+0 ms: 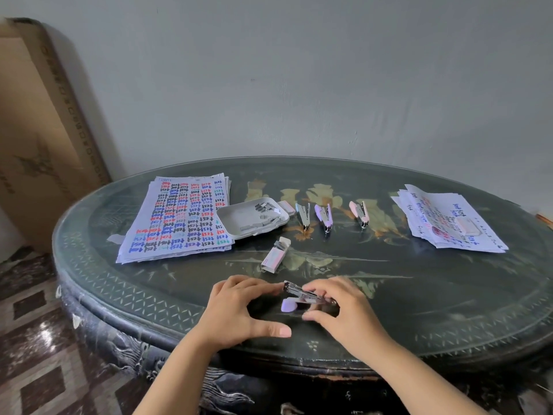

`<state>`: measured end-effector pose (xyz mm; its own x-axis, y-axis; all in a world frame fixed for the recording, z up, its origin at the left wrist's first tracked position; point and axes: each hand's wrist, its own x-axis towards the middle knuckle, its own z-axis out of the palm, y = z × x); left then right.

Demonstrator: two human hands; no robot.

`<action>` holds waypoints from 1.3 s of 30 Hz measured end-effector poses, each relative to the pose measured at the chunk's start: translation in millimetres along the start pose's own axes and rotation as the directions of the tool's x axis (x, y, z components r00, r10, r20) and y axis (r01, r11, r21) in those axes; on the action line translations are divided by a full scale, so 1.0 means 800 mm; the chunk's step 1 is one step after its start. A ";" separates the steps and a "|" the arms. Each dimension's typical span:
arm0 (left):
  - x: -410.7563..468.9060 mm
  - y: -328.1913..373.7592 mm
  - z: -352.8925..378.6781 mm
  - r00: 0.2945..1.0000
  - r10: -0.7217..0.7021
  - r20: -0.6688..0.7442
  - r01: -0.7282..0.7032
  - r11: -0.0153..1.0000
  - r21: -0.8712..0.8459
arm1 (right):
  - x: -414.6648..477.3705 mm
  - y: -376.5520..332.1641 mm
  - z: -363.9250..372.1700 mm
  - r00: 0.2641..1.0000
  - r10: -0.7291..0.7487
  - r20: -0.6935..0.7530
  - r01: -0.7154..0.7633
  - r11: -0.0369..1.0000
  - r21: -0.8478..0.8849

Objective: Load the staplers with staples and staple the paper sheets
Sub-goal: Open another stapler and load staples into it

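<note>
At the worktop's (119, 298) near edge, both hands, left hand (239, 313) and right hand (341, 313), pinch an opened purple stapler (302, 298). Keep its magazine level while seating staples; tray of staples (254, 218) lies beyond.

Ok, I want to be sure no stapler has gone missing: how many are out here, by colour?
Purple: 2, the held purple stapler between the left hand and the right hand, and the second purple stapler lying on the table
Pink: 1, the pink stapler
Pale blue: 1, the pale blue stapler
Total: 4
</note>
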<state>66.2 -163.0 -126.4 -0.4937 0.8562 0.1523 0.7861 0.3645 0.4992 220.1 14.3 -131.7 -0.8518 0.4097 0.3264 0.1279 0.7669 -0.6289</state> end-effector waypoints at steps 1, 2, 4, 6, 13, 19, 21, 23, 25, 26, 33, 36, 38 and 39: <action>0.001 0.000 0.002 1.000 -0.004 -0.018 0.004 1.000 0.002 | 0.001 -0.002 0.000 0.999 0.036 0.015 -0.037 0.999 0.038; 0.002 -0.001 0.003 0.999 -0.018 -0.040 0.018 1.000 -0.009 | 0.003 -0.004 0.000 0.997 0.066 0.046 -0.070 0.995 0.070; 0.003 0.000 0.006 0.996 -0.033 -0.080 0.032 0.999 -0.016 | 0.006 -0.007 -0.003 0.984 0.122 0.131 -0.137 0.985 0.108; 0.003 0.000 0.007 0.996 -0.021 -0.082 0.022 1.000 0.010 | 0.009 -0.009 -0.006 0.969 0.153 0.193 -0.180 0.975 0.129; 0.003 -0.005 0.013 0.989 -0.122 -0.089 0.110 0.985 -0.132 | 0.010 -0.009 0.004 0.985 0.095 0.143 -0.110 0.989 0.100; 0.000 0.000 0.010 0.993 -0.024 -0.113 0.019 0.999 -0.047 | 0.001 -0.002 0.006 0.987 0.052 0.150 -0.050 0.999 -0.016; -0.002 0.002 0.008 0.992 -0.008 -0.125 0.005 1.000 -0.020 | -0.006 0.003 -0.002 0.995 0.082 0.061 -0.080 0.996 -0.035; -0.005 0.005 0.008 0.989 -0.006 -0.149 0.008 1.000 0.012 | -0.016 0.009 -0.016 0.981 0.157 -0.113 -0.169 0.980 -0.105; -0.006 0.007 0.010 0.985 -0.007 -0.173 0.018 0.998 0.063 | -0.025 0.020 -0.037 0.917 0.259 -0.303 -0.317 0.935 -0.162; -0.006 0.008 0.011 0.983 -0.006 -0.184 0.022 0.996 0.084 | -0.028 0.026 -0.049 0.876 0.306 -0.373 -0.393 0.901 -0.184; -0.008 0.009 0.013 0.984 -0.003 -0.179 0.025 0.992 0.124 | -0.034 0.056 -0.076 0.779 0.497 -0.384 -0.623 0.684 -0.380; -0.008 0.009 0.014 0.979 0.006 -0.203 0.008 0.998 0.069 | -0.010 0.020 -0.065 0.837 0.365 -0.409 -0.527 0.738 -0.421; -0.008 0.008 0.011 0.964 -0.060 -0.259 0.027 0.991 -0.128 | 0.021 -0.018 -0.046 0.908 0.295 -0.298 -0.396 0.836 -0.379; -0.008 0.010 0.006 0.945 -0.139 -0.296 0.052 0.958 -0.283 | 0.040 -0.037 -0.032 0.941 0.259 -0.217 -0.321 0.885 -0.337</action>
<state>77.1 -163.6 -127.3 -0.6857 0.6500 0.3275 0.6219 0.2895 0.7276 202.3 17.2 -84.2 -0.6584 0.6915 0.2972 0.5579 0.7134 -0.4240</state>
